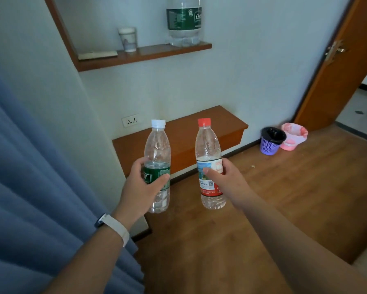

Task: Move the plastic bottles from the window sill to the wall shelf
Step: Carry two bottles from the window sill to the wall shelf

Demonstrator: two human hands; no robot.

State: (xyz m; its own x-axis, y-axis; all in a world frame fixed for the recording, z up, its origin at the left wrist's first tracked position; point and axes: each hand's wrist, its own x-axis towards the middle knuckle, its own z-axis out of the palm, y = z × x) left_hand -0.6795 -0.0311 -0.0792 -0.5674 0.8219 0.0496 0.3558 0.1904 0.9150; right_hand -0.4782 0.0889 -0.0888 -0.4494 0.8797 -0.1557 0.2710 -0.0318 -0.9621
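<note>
My left hand (pixel 141 187) grips a clear plastic bottle with a white cap and green label (pixel 157 149), held upright in mid-air. My right hand (pixel 229 181) grips a second clear bottle with a red cap and red-and-white label (pixel 208 145), also upright, a little to the right. Both bottles look empty. The wooden wall shelf (pixel 157 53) hangs high on the white wall above and beyond them. A large clear bottle with a green label (pixel 184 20) stands at the shelf's right end.
On the shelf stand a paper cup (pixel 128 39) and a flat remote-like object (pixel 97 55). A lower wooden ledge (pixel 199 124) juts from the wall under a socket (pixel 131 120). Blue curtain (pixel 29 187) hangs left. Two small bins (pixel 271 141) (pixel 294 135) sit by the open door (pixel 337 66).
</note>
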